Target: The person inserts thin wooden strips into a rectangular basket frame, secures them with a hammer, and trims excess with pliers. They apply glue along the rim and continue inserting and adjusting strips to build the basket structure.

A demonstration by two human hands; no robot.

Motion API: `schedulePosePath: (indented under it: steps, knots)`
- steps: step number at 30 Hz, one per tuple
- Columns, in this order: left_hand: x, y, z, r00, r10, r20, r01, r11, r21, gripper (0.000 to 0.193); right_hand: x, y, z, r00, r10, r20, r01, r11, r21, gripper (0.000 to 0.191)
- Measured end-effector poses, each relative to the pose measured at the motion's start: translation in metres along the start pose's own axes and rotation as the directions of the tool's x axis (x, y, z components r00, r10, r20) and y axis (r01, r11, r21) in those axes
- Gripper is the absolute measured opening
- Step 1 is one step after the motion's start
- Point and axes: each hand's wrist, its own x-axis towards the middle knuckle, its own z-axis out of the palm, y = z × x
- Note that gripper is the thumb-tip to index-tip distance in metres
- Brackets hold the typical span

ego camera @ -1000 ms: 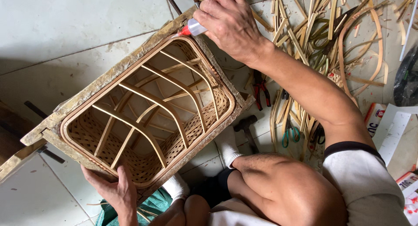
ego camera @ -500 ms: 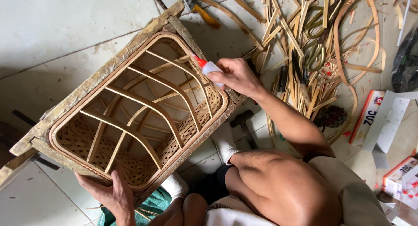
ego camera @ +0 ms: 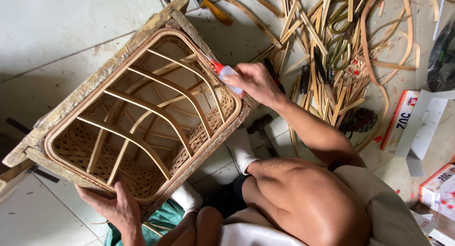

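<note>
Head view, seen from above. Tiled floor (ego camera: 57,23), pale, carries everything. Largest item: a woven bamboo basket (ego camera: 142,118) w/ rectangular rim, tilted on its side so the opening faces the camera; curved ribs cross the opening, lattice weave shows inside. A rough wooden frame (ego camera: 113,66) runs along the basket's outer edges. Upper right: pile of bamboo strips (ego camera: 327,42), loose and criss-crossed, w/ curved hoops among them; green-handled scissors (ego camera: 339,54) lie on the pile. Far right: white cardboard boxes (ego camera: 412,127), one opened flat. Below the basket's right corner, a hammer (ego camera: 260,130) on the floor beside the person's white-socked feet (ego camera: 239,149). Right hand (ego camera: 253,82): fingers closed around a small glue bottle (ego camera: 222,73), white body, red cap, tip touching the basket rim at its upper right side. Left hand (ego camera: 116,208): fingers wrapped over the basket's lower rim, gripping it, approx. at the bottom edge of the view. Hands are well apart, on opposite ends of the rim.
</note>
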Motion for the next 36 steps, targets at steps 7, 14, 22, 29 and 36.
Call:
schedulePosePath:
  steps: [7, 14, 22, 29, 36]
  knots:
    - [0.002, -0.007, -0.002, 0.999, 0.041, 0.002, -0.041, 0.998, 0.037, 0.078, -0.016, 0.005, 0.002, 0.998, 0.067, -0.01, -0.066, 0.997, 0.034, 0.039]
    - [0.004, -0.007, -0.002, 0.999, 0.044, 0.003, -0.044, 0.999, 0.03, 0.08, -0.018, 0.006, 0.006, 0.998, 0.046, -0.049, -0.049, 0.997, -0.064, 0.039]
    - [0.003, 0.001, -0.002, 0.998, 0.07, 0.006, -0.07, 0.992, 0.1, 0.081, -0.064, 0.009, 0.0, 0.996, 0.069, -0.059, -0.07, 0.998, -0.006, 0.039]
    - [0.005, -0.002, -0.001, 0.998, 0.06, 0.017, -0.06, 0.998, -0.01, 0.082, -0.053, 0.003, 0.0, 0.988, 0.147, -0.053, -0.149, 0.988, -0.049, 0.039]
    - [0.006, -0.003, -0.002, 1.0, 0.025, 0.003, -0.025, 1.0, 0.004, 0.083, -0.063, 0.003, 0.003, 0.983, 0.159, -0.095, -0.165, 0.984, -0.061, 0.04]
